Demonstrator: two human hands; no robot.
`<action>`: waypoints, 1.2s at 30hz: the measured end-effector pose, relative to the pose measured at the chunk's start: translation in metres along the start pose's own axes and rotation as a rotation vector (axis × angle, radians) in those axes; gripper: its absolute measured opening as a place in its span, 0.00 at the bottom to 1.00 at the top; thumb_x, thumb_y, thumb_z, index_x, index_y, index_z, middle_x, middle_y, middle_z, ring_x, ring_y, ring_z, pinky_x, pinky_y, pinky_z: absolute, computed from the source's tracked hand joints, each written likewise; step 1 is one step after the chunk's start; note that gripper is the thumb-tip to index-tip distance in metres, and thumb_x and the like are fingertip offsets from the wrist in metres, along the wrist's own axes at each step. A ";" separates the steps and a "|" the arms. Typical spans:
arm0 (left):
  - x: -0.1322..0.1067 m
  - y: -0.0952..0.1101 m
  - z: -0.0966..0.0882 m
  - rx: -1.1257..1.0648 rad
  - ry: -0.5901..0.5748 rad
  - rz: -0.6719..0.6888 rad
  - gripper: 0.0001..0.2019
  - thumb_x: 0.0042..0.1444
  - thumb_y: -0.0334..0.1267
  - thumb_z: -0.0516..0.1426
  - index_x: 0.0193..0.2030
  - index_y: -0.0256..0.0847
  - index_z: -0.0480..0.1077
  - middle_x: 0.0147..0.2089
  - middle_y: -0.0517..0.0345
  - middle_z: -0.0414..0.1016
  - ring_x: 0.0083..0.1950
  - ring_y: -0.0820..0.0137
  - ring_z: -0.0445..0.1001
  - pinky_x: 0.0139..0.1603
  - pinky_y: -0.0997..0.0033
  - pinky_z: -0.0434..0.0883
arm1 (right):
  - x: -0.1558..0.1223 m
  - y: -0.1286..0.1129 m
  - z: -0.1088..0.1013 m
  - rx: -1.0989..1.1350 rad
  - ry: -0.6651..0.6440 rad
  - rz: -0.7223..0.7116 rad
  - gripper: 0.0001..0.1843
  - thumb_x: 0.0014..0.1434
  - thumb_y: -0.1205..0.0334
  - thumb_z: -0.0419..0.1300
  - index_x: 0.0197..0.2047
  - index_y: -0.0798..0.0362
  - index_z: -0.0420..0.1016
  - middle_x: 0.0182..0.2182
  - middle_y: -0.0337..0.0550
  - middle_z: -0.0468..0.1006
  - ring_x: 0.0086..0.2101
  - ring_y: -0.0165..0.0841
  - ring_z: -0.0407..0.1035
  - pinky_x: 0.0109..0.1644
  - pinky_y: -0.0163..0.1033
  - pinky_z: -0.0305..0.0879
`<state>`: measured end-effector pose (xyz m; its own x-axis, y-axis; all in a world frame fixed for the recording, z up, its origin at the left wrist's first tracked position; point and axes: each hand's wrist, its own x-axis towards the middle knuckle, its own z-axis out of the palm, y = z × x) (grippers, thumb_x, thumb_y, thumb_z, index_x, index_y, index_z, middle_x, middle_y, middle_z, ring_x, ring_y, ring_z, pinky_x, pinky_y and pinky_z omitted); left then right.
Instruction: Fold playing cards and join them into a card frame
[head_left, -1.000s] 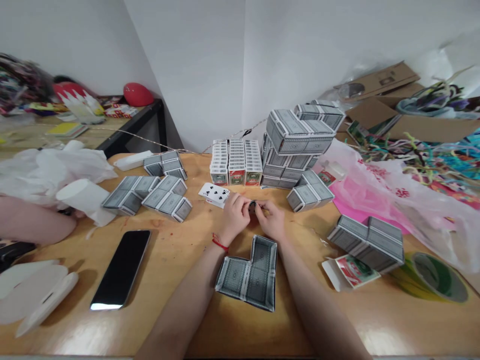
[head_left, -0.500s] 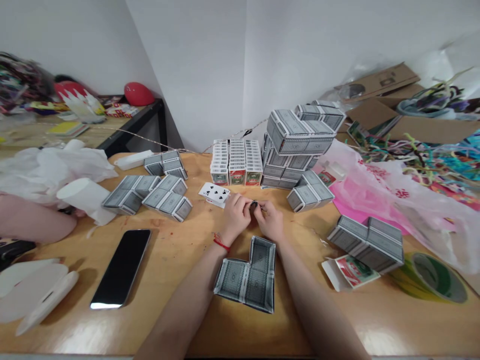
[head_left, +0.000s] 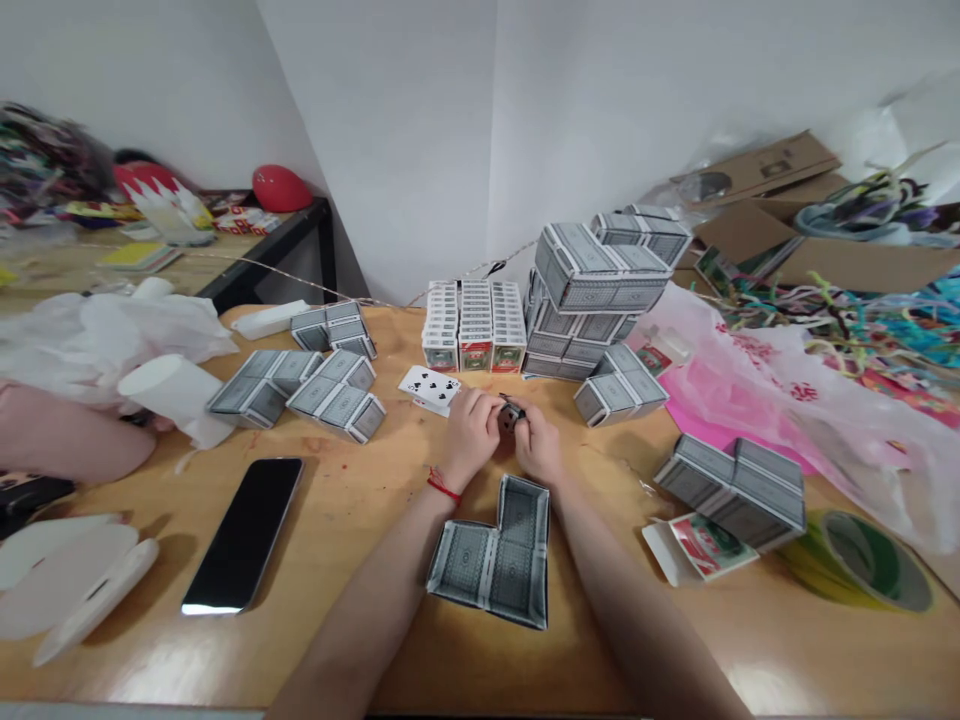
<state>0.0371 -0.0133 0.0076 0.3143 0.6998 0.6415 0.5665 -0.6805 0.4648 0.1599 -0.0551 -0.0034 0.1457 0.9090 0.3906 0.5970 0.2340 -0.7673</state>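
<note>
My left hand (head_left: 469,435) and my right hand (head_left: 537,444) meet over the middle of the wooden table (head_left: 360,530), fingers curled together around a small dark folded card piece (head_left: 510,416). A red string circles my left wrist. Just below my hands lies an L-shaped block built of grey-backed playing cards (head_left: 495,552). A face-up spade card (head_left: 428,386) rests on a small pile just left of my left hand.
Rows of card boxes (head_left: 472,325) and a tall stack of grey card blocks (head_left: 592,290) stand behind my hands. More blocks lie left (head_left: 315,390) and right (head_left: 739,490). A black phone (head_left: 244,533), an opened card box (head_left: 697,545), green tape roll (head_left: 862,570), pink plastic bag (head_left: 757,390) and another person's arm (head_left: 67,445) surround them.
My hands have turned the small folded card piece between the fingers, so more of it shows now. Everything else on the table stays put.
</note>
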 end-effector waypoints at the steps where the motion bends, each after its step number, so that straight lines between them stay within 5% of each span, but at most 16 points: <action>1: 0.000 0.000 0.000 0.003 0.001 0.009 0.07 0.56 0.31 0.46 0.32 0.40 0.65 0.32 0.55 0.65 0.38 0.67 0.63 0.40 0.65 0.62 | 0.000 0.000 0.000 0.023 -0.009 -0.021 0.21 0.54 0.68 0.44 0.51 0.47 0.63 0.46 0.40 0.73 0.45 0.32 0.68 0.48 0.40 0.64; 5: -0.001 -0.001 -0.002 0.001 0.018 0.016 0.07 0.56 0.31 0.47 0.33 0.40 0.65 0.33 0.54 0.65 0.38 0.67 0.63 0.41 0.65 0.63 | 0.002 -0.001 -0.002 0.083 0.019 -0.047 0.22 0.56 0.67 0.44 0.54 0.48 0.60 0.48 0.41 0.71 0.47 0.32 0.66 0.51 0.42 0.63; 14: 0.003 -0.002 -0.005 -0.058 -0.006 0.014 0.06 0.56 0.33 0.49 0.36 0.40 0.66 0.36 0.54 0.68 0.41 0.67 0.64 0.44 0.64 0.63 | 0.006 0.003 -0.004 -0.045 0.165 -0.099 0.12 0.57 0.60 0.49 0.39 0.49 0.73 0.36 0.44 0.77 0.37 0.34 0.69 0.45 0.43 0.63; 20: 0.003 -0.002 -0.003 -0.070 -0.022 0.029 0.07 0.56 0.35 0.50 0.38 0.41 0.68 0.36 0.55 0.69 0.41 0.68 0.66 0.45 0.64 0.63 | 0.004 0.004 -0.003 0.015 0.203 0.077 0.13 0.56 0.55 0.51 0.38 0.51 0.73 0.33 0.44 0.77 0.32 0.33 0.70 0.38 0.39 0.65; 36: 0.003 -0.004 -0.001 -0.103 0.046 -0.032 0.05 0.54 0.37 0.53 0.31 0.39 0.66 0.33 0.56 0.68 0.39 0.70 0.67 0.42 0.67 0.66 | -0.001 0.001 0.001 0.040 0.159 0.045 0.13 0.56 0.58 0.51 0.38 0.52 0.72 0.33 0.42 0.78 0.32 0.31 0.72 0.37 0.36 0.67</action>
<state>0.0352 -0.0085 0.0084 0.2611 0.7124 0.6514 0.4933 -0.6785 0.5443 0.1596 -0.0549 -0.0055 0.2967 0.8533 0.4287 0.5556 0.2108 -0.8043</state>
